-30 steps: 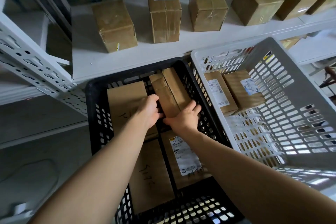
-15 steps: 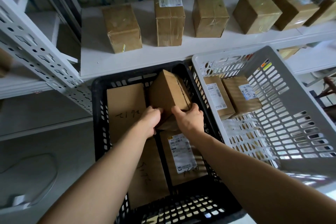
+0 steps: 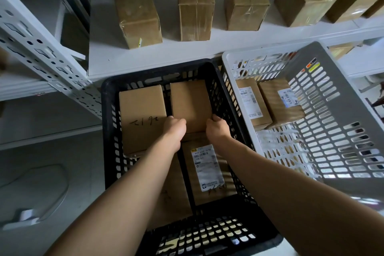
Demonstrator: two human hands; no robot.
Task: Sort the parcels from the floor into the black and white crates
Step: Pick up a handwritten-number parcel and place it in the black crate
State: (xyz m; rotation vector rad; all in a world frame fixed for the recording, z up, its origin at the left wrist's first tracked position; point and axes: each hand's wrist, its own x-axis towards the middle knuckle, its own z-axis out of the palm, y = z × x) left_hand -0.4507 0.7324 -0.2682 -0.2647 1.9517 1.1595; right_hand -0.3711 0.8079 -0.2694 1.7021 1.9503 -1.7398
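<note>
While left hand (image 3: 175, 129) grips the parcel (image 3: 190, 104), right hand (image 3: 218, 129) does too

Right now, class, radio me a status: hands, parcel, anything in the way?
Left grip and right grip on the plain parcel, near corners. Parcel down in black crate, far right. Marked parcel beside it, left; labelled parcel just nearer.

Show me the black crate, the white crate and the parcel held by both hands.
black crate (image 3: 110, 131), head view, left wall.
white crate (image 3: 259, 51), head view, far rim.
held parcel (image 3: 190, 104), head view, plain top face.
</note>
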